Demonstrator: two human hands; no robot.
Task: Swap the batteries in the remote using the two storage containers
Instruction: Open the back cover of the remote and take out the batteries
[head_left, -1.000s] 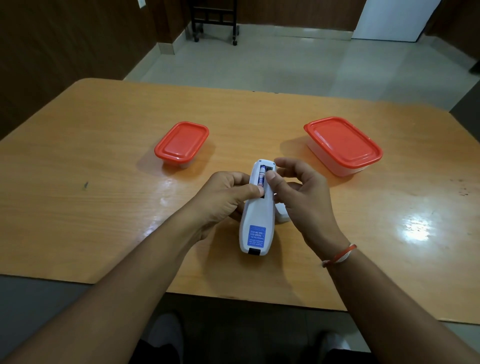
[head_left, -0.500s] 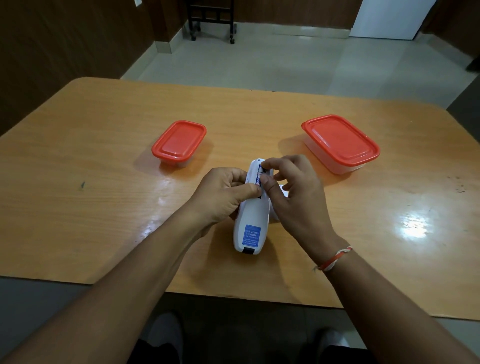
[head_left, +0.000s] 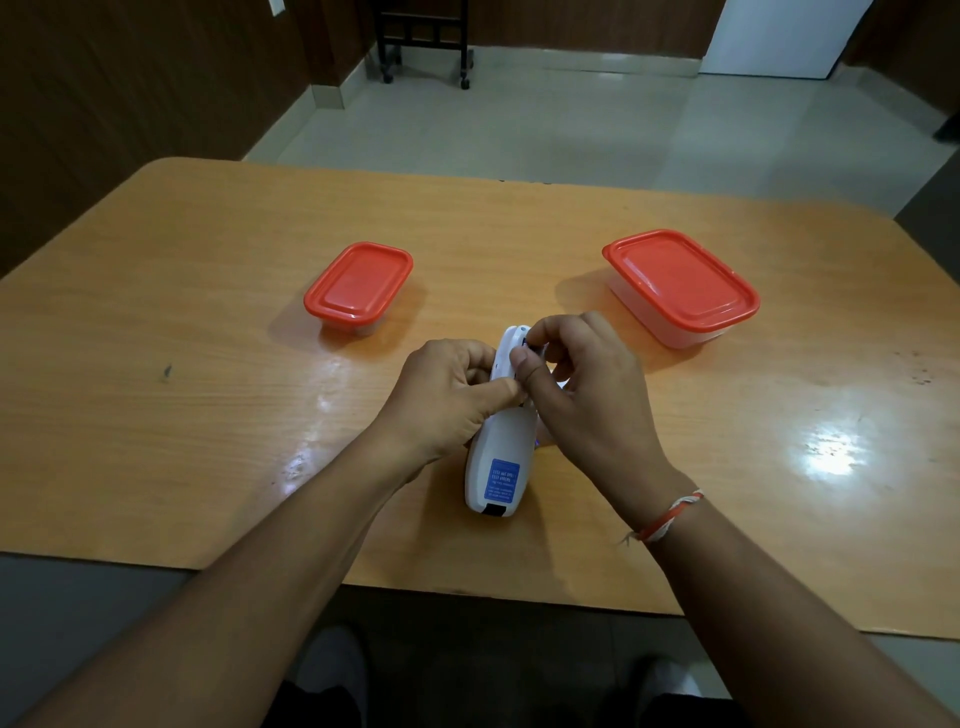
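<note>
Orange wood-grain table (head_left: 208, 322) stands on pale tile floor (head_left: 571, 130) with dark walls around. One white remote (head_left: 500, 462) lies back-up at the table's near middle. Left hand (head_left: 447, 395) grips its left side; right hand (head_left: 587, 395) pinches at its far end. Two red-lidded boxes sit farther off: small box (head_left: 358, 286) left, big box (head_left: 680, 286) right.

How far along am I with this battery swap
Done: the remote lies back-up with its battery bay uncovered. In hand: your left hand steadies it while your right hand works at a battery in the bay. Left: both red-lidded containers are unopened, so the exchange itself remains.
</note>
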